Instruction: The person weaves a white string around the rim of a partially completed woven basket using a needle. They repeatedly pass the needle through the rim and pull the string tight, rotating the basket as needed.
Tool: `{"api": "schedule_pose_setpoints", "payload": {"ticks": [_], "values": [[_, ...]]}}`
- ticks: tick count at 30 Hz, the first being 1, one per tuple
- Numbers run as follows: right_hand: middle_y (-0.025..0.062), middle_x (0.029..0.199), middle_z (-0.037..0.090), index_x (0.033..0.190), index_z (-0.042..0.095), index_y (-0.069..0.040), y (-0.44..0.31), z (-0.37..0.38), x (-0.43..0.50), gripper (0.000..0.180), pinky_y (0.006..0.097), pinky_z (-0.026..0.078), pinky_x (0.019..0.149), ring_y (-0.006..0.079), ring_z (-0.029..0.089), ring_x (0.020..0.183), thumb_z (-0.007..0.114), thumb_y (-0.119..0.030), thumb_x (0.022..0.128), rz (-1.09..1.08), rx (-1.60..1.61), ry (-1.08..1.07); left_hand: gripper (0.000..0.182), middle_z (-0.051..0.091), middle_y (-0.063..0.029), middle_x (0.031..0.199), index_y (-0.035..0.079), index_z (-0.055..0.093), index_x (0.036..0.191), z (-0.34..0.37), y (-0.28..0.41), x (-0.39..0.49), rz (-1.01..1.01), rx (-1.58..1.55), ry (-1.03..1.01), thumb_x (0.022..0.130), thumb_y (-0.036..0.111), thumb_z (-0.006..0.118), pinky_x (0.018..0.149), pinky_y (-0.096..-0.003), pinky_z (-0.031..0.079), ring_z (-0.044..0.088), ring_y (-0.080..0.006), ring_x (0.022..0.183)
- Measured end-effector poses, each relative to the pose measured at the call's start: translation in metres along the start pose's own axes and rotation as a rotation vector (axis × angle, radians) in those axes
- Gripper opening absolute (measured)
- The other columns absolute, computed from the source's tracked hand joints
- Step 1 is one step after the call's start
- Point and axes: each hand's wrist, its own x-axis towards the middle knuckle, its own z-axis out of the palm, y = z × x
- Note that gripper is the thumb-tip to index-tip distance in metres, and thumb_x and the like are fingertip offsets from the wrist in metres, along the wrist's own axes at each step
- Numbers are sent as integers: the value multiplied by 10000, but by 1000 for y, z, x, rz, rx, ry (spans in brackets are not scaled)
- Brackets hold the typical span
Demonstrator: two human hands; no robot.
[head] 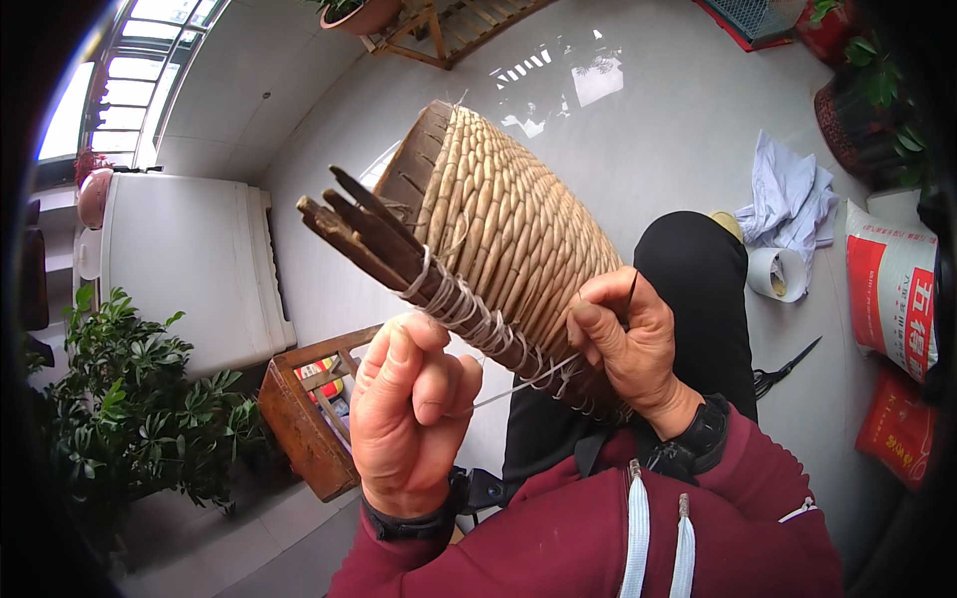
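A woven wicker scoop-shaped basket [516,202] lies tilted across my lap, its outer weave turned up. Along its near edge runs a bundle of dark wooden sticks [374,239], wrapped round and round with pale cord [463,295]. My left hand [415,407] is just below the bundle, with fingers curled on a thin white strand [516,390]. That strand runs taut to the bound edge beneath my right hand [624,333]. Against the weave, my right hand grips a thin dark pointed tool [634,284]; its fingertips partly hide what they pinch.
Black scissors [781,370] lie on the floor at right, near a white container [777,274] and a crumpled cloth [789,190]. Printed sacks [890,291] stand farther right. At left are a wooden stool [310,426], a leafy plant [142,404] and a white cabinet [187,261].
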Motion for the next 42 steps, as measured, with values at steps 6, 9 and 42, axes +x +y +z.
{"api": "schedule_pose_setpoints", "payload": {"ticks": [6, 9, 42], "values": [[-10, 730, 611, 966, 611, -42, -18, -3, 5, 103, 168, 405, 514, 28, 503, 586, 634, -141, 949, 219, 92, -28, 257, 431, 51, 600, 47, 606, 1139, -13, -7, 11, 1, -297, 36, 1035, 220, 446, 572, -243, 310, 310, -63, 504], [-10, 759, 629, 947, 631, -24, -38, -9, 5, 124, 174, 430, 548, 26, 523, 611, 655, -145, 934, 292, -47, -87, 267, 484, 24, 679, -6, 571, 1178, -16, -22, 14, 103, -166, 94, 1028, 185, 459, 695, -262, 434, 420, -66, 602], [58, 763, 631, 894, 664, 25, -56, -14, 29, 73, 232, 467, 621, 97, 602, 688, 696, 0, 834, 8, -380, -215, 330, 611, -38, 991, -89, 589, 1129, 31, -24, 2, 344, 1055, 188, 830, -30, 714, 648, -167, 378, 471, -29, 796]]}}
